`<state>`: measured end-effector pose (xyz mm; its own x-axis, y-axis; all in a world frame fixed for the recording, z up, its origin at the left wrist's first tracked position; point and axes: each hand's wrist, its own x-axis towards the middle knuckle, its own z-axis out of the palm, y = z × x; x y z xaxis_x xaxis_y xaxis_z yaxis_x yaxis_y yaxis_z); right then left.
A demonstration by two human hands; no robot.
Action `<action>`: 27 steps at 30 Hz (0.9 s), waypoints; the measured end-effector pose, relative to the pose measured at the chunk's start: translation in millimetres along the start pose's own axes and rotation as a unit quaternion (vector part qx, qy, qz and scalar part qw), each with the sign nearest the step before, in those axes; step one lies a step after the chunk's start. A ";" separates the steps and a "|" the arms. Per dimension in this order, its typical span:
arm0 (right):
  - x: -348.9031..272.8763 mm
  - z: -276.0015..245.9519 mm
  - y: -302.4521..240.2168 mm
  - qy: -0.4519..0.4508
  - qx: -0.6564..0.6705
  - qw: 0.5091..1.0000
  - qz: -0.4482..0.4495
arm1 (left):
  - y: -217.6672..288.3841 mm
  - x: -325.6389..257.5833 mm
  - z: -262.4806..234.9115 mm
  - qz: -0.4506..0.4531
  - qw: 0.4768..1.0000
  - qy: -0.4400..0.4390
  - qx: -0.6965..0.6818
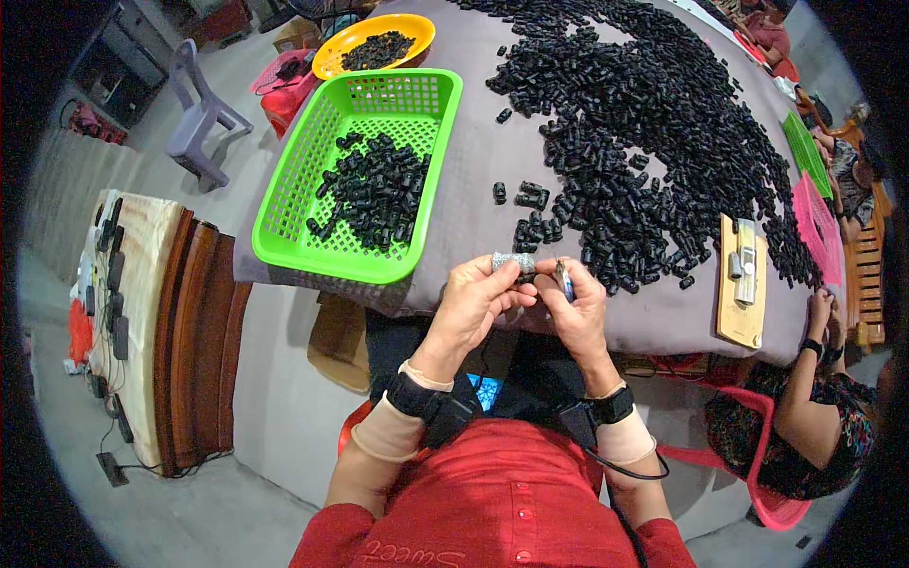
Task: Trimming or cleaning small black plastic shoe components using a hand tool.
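Note:
My left hand [483, 298] is closed in a pinch above the near table edge, on a small black part [524, 278] that its fingers mostly hide. A glittery silver-grey band [512, 260] shows at its fingertips; whether it wraps a finger or is held, I cannot tell. Close beside it, my right hand [579, 308] is closed around a small blue-handled metal tool [564, 278], its tip pointing away from me. Just beyond the hands lie several loose black plastic parts [537, 229], at the edge of a large spread pile [644, 161].
A green basket [266, 222] with black parts stands at left, a yellow basin [422, 36] behind it. At right are a clipboard [739, 322] and a pink basket [816, 227]. Another person [805, 417] sits at the right. A grey chair [194, 123] stands far left.

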<state>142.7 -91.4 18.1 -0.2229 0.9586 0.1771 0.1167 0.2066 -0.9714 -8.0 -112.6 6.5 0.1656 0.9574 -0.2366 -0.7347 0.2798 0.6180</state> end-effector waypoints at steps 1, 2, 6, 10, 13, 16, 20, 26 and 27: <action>0.1 0.4 0.9 -0.001 0.000 1.000 0.001 | -0.9 0.0 1.5 0.007 1.000 0.003 0.016; 0.1 1.1 2.3 0.008 0.017 1.000 0.002 | -1.2 -0.4 2.7 0.015 0.999 0.006 0.033; -1.0 1.2 9.3 0.014 0.048 0.999 0.007 | 5.0 -2.5 6.3 0.011 0.998 0.014 0.060; 0.7 6.3 8.0 -0.021 0.054 0.998 0.015 | 7.0 -2.5 -0.9 -0.028 0.996 -0.019 0.081; -1.6 2.4 9.1 0.007 0.064 0.998 0.022 | -4.9 4.6 0.6 -0.021 0.994 -0.038 0.099; -2.0 -2.5 22.9 0.034 0.070 0.996 0.039 | 6.9 4.2 13.8 -0.037 0.992 -0.029 0.113; -2.3 3.2 14.9 0.025 0.168 0.982 0.087 | -1.0 17.6 5.3 -0.007 0.995 -0.040 0.089; 9.2 4.0 22.8 0.031 0.157 0.983 0.086 | -5.2 20.7 6.4 0.020 1.000 -0.021 0.013; 8.9 4.4 23.5 0.026 0.213 0.974 0.067 | -7.4 22.8 9.0 0.021 0.999 -0.020 -0.018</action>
<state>139.2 -78.9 -3.8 -0.1818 0.9825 0.0406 -0.2742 -0.0110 -0.9616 7.0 -92.2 3.2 0.1606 0.9704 -0.1801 -0.7642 0.2377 0.5996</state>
